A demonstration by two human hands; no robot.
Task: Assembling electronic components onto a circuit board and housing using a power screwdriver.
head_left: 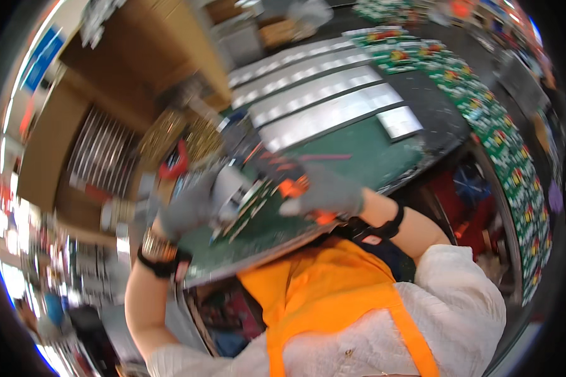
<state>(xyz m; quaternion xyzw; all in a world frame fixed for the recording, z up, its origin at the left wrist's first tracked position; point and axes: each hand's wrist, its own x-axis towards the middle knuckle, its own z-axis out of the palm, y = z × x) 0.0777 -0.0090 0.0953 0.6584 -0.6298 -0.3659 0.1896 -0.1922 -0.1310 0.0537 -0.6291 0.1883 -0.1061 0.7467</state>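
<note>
My left hand [192, 204], in a grey glove, is closed on a silver metal housing [229, 188] above the near part of the green worktop. Green circuit boards [255, 207] stick out beside the housing, tilted and blurred. In my right hand [333, 191], also gloved in grey, is a black and orange cordless drill [289, 179]. Its front end points away to the upper left, over the bench and past the housing. The gap between drill and boards is too smeared to judge.
Several silver metal bars [327, 110] lie in rows on the bench, with a pale square block [399, 122] nearer the right. Brass-coloured screws [201, 138] are heaped at left beside a red ring-shaped item [175, 162]. An open cardboard box [63, 138] stands behind. Circuit boards [509, 151] line the right side.
</note>
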